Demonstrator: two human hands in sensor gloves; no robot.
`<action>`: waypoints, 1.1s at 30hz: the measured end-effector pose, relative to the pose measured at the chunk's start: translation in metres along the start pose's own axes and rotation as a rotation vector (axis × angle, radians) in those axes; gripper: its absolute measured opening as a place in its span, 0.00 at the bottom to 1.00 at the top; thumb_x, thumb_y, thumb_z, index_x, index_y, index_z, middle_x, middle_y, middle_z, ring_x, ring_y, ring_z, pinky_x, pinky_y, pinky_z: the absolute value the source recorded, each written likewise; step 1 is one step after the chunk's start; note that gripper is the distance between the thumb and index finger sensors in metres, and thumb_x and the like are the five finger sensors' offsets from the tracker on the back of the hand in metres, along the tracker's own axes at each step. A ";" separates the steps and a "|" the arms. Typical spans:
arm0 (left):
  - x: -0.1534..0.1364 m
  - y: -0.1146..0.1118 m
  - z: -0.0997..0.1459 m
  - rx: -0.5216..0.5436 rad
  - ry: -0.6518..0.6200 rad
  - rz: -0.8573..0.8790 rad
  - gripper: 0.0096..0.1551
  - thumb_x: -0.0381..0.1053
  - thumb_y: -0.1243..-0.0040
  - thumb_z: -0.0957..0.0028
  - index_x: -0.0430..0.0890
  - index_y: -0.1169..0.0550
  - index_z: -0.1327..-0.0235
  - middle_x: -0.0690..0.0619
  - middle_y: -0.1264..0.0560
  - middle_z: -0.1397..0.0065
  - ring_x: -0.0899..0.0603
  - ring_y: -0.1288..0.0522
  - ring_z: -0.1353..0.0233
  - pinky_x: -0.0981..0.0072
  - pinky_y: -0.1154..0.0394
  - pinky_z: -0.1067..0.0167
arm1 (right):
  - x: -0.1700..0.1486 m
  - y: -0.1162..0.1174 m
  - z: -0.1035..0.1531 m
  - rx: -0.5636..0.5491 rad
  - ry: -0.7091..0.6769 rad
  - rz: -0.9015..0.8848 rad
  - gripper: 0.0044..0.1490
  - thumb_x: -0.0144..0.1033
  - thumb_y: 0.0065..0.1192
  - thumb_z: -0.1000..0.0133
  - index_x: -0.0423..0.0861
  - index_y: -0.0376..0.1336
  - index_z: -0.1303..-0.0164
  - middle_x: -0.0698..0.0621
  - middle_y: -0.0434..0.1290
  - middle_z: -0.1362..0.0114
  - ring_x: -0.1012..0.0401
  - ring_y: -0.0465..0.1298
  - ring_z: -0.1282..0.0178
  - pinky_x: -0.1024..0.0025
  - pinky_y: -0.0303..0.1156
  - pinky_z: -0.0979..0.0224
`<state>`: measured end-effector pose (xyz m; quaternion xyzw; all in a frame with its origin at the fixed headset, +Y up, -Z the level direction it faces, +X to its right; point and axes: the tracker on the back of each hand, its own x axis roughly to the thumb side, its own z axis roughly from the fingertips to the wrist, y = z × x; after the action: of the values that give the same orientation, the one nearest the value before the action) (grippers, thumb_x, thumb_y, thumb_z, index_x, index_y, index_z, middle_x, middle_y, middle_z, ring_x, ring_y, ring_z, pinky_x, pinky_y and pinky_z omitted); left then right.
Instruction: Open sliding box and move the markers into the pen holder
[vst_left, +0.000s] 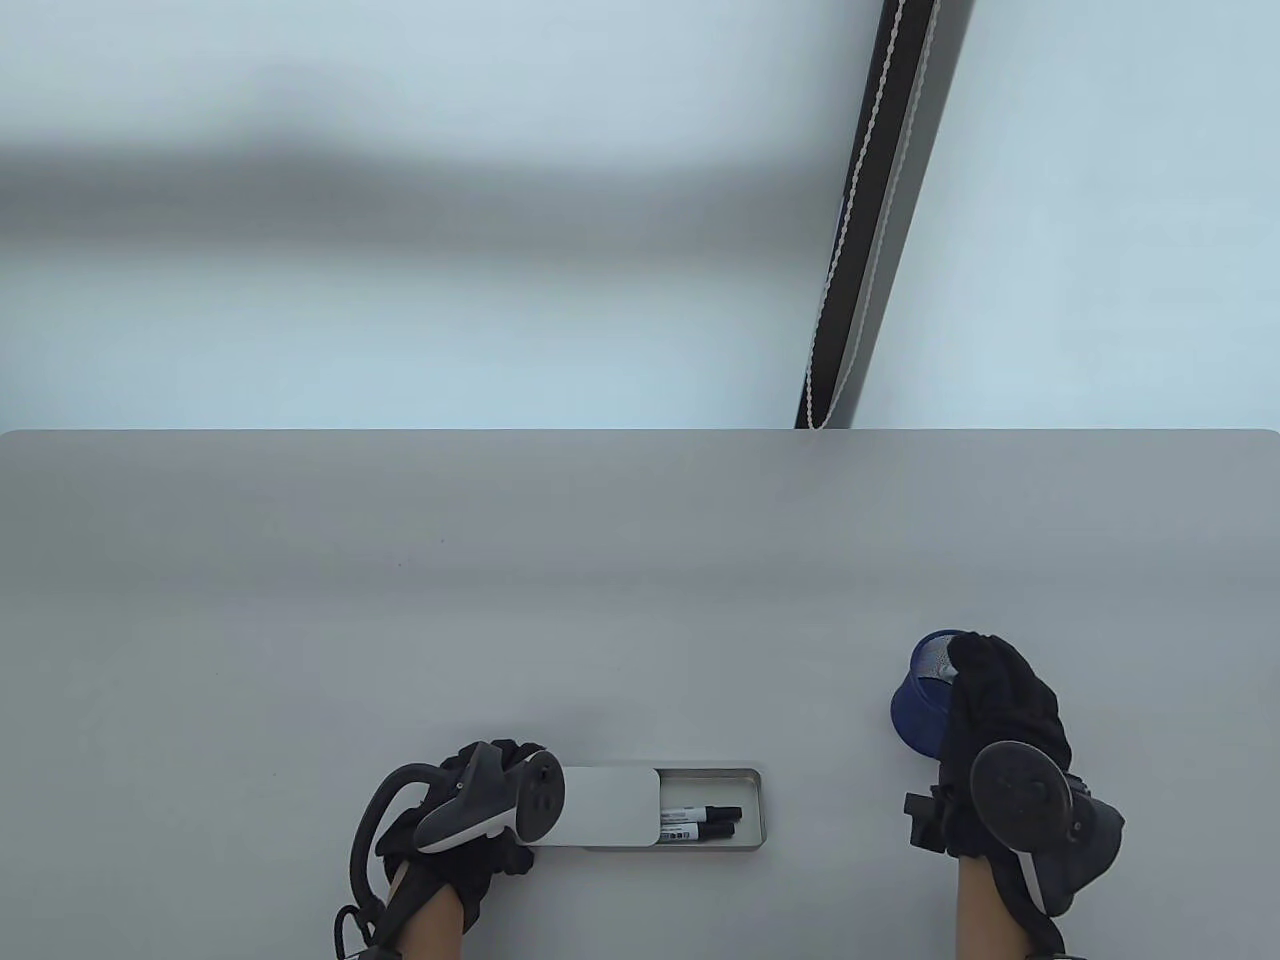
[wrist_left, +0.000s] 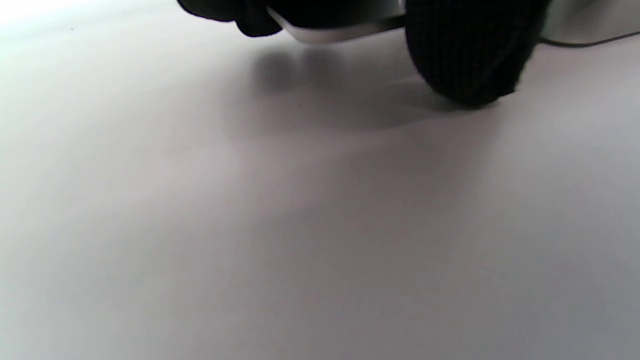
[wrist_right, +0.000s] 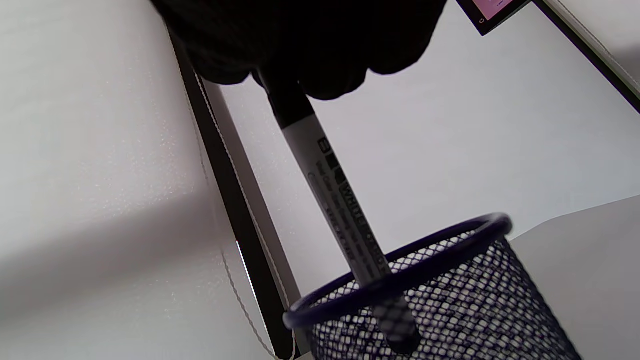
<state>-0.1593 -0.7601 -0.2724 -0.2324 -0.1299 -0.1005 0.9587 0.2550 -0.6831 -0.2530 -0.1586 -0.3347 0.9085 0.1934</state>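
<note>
R hand (wrist_right: 300, 45) fingers pinch whiteboard marker (wrist_right: 335, 200) by cap end – tip inside blue mesh pen holder (wrist_right: 440, 295). Light, stiff, slick barrel. L hand (vst_left: 470, 810) grips tin's lid (vst_left: 610, 805); 2 markers (vst_left: 700, 822) left in sliding box (vst_left: 752, 810) on bench (vst_left: 640, 600).

Black gloved fingers (wrist_left: 465, 55) at the top edge, touching the pale surface (wrist_left: 300, 225). A silvery box edge (wrist_left: 330, 33) just behind them.
</note>
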 end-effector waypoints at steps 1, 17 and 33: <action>0.000 0.000 0.000 0.000 0.000 0.000 0.48 0.70 0.45 0.56 0.60 0.50 0.25 0.57 0.46 0.16 0.45 0.40 0.16 0.58 0.37 0.18 | -0.002 0.003 0.001 0.014 0.005 0.009 0.22 0.36 0.63 0.51 0.60 0.67 0.46 0.57 0.70 0.34 0.59 0.75 0.37 0.64 0.70 0.30; -0.001 0.000 0.001 0.006 -0.002 0.003 0.48 0.71 0.45 0.55 0.61 0.50 0.25 0.58 0.46 0.16 0.46 0.40 0.15 0.58 0.37 0.18 | -0.016 0.027 0.009 0.105 0.064 0.079 0.22 0.35 0.63 0.51 0.60 0.67 0.46 0.57 0.71 0.34 0.58 0.75 0.37 0.63 0.69 0.30; -0.001 -0.001 0.001 0.012 -0.003 0.007 0.48 0.71 0.45 0.55 0.60 0.50 0.25 0.58 0.46 0.15 0.45 0.41 0.15 0.57 0.37 0.18 | 0.010 0.027 0.013 0.148 -0.037 0.038 0.31 0.43 0.61 0.50 0.56 0.60 0.35 0.51 0.60 0.25 0.52 0.65 0.28 0.57 0.61 0.25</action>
<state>-0.1609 -0.7599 -0.2712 -0.2273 -0.1310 -0.0961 0.9602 0.2342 -0.7048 -0.2629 -0.1336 -0.2669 0.9371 0.1809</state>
